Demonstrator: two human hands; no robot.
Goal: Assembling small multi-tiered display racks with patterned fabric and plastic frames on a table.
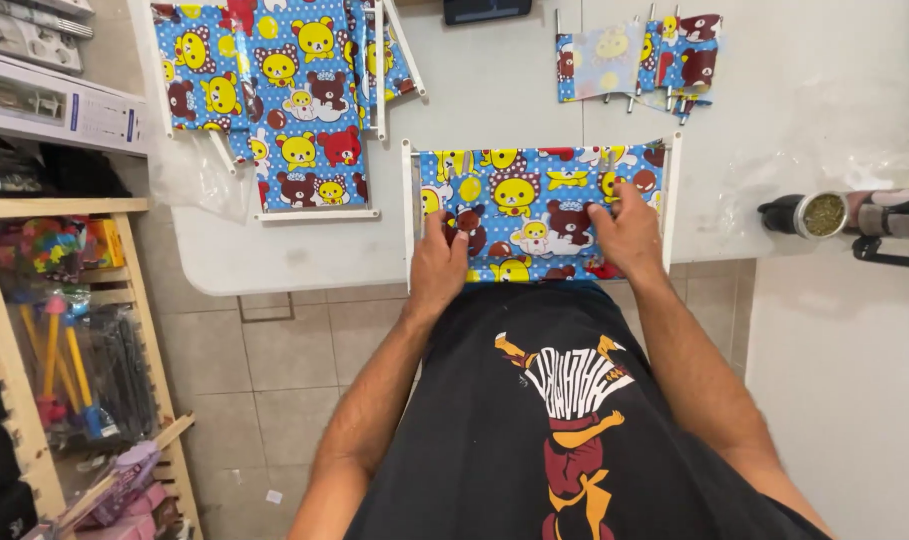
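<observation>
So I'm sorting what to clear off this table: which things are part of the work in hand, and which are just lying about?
In hand:
- left hand and right hand, both flat on the blue bear-print fabric
- its white frame

Lying about:
- finished bear-print pieces
- small folded pieces
- metal cup of green herb
- wooden shelf of toys

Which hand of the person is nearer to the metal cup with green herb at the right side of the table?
The right hand. It rests on the blue bear-print fabric, on the side toward the metal cup. The left hand lies on the fabric's far side, farther from the cup.
</observation>
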